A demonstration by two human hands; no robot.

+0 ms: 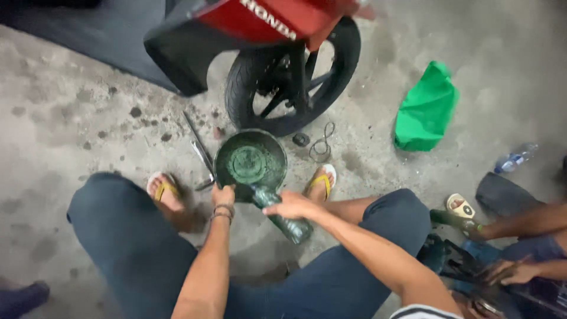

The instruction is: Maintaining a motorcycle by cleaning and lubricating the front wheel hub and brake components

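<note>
I squat over a round dark pan with greenish liquid and a round metal part lying in it. My left hand grips the pan's near rim. My right hand holds a clear plastic bottle, tilted with its neck toward the pan. The bottle's lower end points toward my right knee.
A red motorcycle's front wheel stands just beyond the pan. Long metal tools lie left of it; a small black cap and wire loop lie to the right. A green bag is farther right. Another person's hand works at the right.
</note>
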